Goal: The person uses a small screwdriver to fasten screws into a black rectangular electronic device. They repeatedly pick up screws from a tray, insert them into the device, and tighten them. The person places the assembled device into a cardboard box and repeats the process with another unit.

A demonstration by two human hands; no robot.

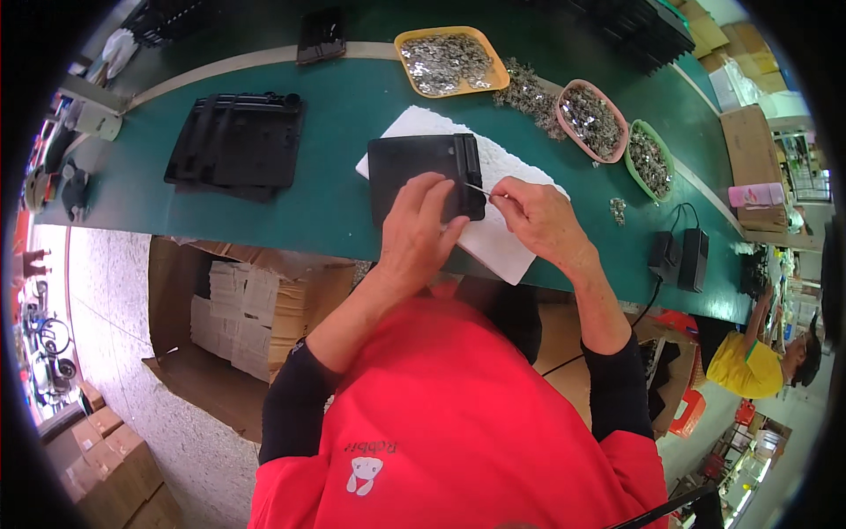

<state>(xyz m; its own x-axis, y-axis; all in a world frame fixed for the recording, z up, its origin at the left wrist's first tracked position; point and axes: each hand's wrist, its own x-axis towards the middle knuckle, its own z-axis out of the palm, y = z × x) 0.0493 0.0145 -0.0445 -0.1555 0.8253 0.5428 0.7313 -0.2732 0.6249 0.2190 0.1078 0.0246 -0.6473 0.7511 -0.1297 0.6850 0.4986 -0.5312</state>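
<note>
The green bench [344, 97] carries a white pad [508, 251], on which a black panel [401, 163] lies toward the near side. The left hand [416, 227] rests, fingers apart, on the panel; the right hand [548, 220] pinches a slim metal tool [477, 189] at the panel's right edge.

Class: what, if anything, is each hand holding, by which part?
Right hand: thin metal tool, by its right end. Left hand: nothing, resting on black panel.

The left hand [414, 231] rests on a black panel [401, 160].
</note>
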